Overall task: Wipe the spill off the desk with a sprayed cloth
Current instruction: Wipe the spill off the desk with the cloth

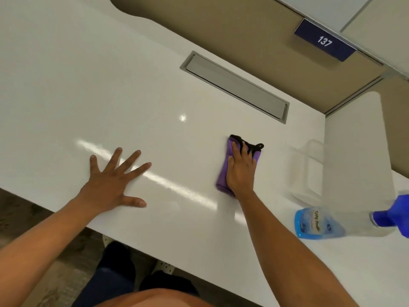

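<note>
White laminate fills most of what we see: one desk (137, 89) running from the upper left of the frame down to the lower right, with a single grey cable-slot cover (235, 86) set into it above centre. Behind it, along the top of the frame, stands a beige partition, and on that, at the upper right, one dark blue plate (325, 41) reads 137. At the right edge we count one clear plastic container (309, 171), faint against the white, and just below it one spray bottle (321, 223) lying on its side, pale blue liquid inside and a deep blue trigger head toward the right border. Right of centre lies the one cloth (223, 176), purple with black trim at its far end, folded into a long pad flat on the desk. Our right hand (241, 171) is on top of it, palm down and fingers pressed along its length, so that the cloth shows mainly to the left of the hand and past the fingertips. Our left hand (115, 180), left of centre and well apart from the cloth, rests flat on the bare desk with all fingers spread, grasping nothing. We cannot make out a spill on the glossy surface.
</note>
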The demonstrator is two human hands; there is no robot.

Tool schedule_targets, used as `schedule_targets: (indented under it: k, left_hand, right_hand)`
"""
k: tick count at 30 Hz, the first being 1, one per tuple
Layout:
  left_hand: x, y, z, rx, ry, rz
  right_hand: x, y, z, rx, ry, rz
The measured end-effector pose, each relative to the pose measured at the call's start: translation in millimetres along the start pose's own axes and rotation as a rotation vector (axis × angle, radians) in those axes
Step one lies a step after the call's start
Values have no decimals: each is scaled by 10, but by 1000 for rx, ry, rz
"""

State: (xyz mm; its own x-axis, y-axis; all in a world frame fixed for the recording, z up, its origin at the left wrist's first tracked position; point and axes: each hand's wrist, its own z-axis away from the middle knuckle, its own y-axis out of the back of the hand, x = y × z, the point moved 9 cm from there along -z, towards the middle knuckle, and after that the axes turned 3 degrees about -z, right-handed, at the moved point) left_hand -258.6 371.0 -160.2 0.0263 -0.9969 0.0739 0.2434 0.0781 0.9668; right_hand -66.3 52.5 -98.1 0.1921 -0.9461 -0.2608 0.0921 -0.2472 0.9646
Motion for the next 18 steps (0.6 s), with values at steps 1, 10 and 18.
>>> schedule_targets:
  k: [1, 10, 18]
  left_hand:
    - [7, 6, 2, 2, 0, 3]
    - [-13, -22, 10, -36, -7, 63]
    - [22, -9, 24, -98, 7, 87]
  right_hand:
    - [-152, -54, 57, -8, 46, -4]
    - [-282, -216, 625, -53, 293, -178]
    - [-539, -35, -1314, -55, 94, -10]
